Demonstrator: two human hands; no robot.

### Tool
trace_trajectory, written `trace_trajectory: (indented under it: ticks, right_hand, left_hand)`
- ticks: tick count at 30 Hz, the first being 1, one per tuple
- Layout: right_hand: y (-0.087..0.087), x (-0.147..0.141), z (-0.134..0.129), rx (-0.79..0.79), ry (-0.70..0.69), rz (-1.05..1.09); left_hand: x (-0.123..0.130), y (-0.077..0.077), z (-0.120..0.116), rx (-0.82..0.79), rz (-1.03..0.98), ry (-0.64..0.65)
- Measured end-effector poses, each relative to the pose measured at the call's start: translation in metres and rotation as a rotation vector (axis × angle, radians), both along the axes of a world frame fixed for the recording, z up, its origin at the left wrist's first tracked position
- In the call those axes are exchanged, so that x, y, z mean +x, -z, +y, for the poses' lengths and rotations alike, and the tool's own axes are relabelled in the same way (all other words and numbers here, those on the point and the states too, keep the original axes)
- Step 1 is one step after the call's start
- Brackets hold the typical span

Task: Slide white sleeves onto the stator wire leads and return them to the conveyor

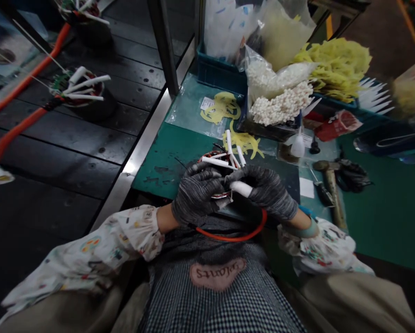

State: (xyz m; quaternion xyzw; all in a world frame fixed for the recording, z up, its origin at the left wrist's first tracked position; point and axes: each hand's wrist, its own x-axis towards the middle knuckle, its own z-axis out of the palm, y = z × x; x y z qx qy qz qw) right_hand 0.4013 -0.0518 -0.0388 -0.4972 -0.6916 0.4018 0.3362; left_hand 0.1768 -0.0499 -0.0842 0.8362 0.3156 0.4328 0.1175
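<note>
Curling against the near-left side of a round, coil-wound assembly (222, 196), the left hand (197, 194), in a grey-black knitted glove, had its fingers closed on that part, while the right hand (271, 188), gloved alike, had its fingertips drawn together over the opposite side, close to the left ones. What the right fingers pinched was hidden, and whether the short, thick white cylinder (241, 188) beside them was held or worn could not be told. The assembly sat between both hands at the near edge of the green-topped table (377, 222), with slim white tubes (229, 141) fanning from its far side. Working well here probably meant a steady left hold, leaving the right fingertips free for fine movements without bending or tugging those tubes. A smooth orange-red cable (235, 238) looped just below the hands, over the checked cloth apron (228, 305); keeping it slack seemed wise, since a snag could have twisted the assembly. Just beyond the tubes lay thin, curved yellow strips (247, 141), and well to the right rested a wooden-handled hammer (333, 192). Farther left, a similar drum-shaped assembly (94, 107) stood on a dark slatted surface (68, 134).
</note>
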Motion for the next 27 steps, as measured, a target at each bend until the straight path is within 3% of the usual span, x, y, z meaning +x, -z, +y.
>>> trace_trajectory:
  ticks: [4, 9, 16, 18, 21, 27]
  right_hand:
    - [0.002, 0.005, -0.008, 0.008, -0.088, 0.041]
    - [0.0, 0.005, -0.005, -0.007, 0.033, 0.097]
    - [0.006, 0.004, -0.002, 0.019, -0.019, 0.006]
    - [0.012, 0.008, -0.005, 0.133, -0.116, -0.018]
    - [0.023, 0.015, -0.008, 0.471, -0.307, -0.089]
    - [0.054, 0.044, -0.032, 0.865, -0.311, -0.275]
  left_hand:
    - [0.001, 0.001, -0.001, -0.012, 0.015, -0.024]
    - [0.002, 0.005, 0.0, 0.058, 0.027, -0.057]
    - [0.001, 0.004, 0.001, 0.059, 0.008, -0.049]
    - [0.0, 0.003, 0.0, 0.043, 0.02, -0.041]
    - [0.001, 0.002, 0.0, 0.025, 0.019, -0.02]
    - [0.013, 0.012, 0.001, 0.021, -0.079, -0.021]
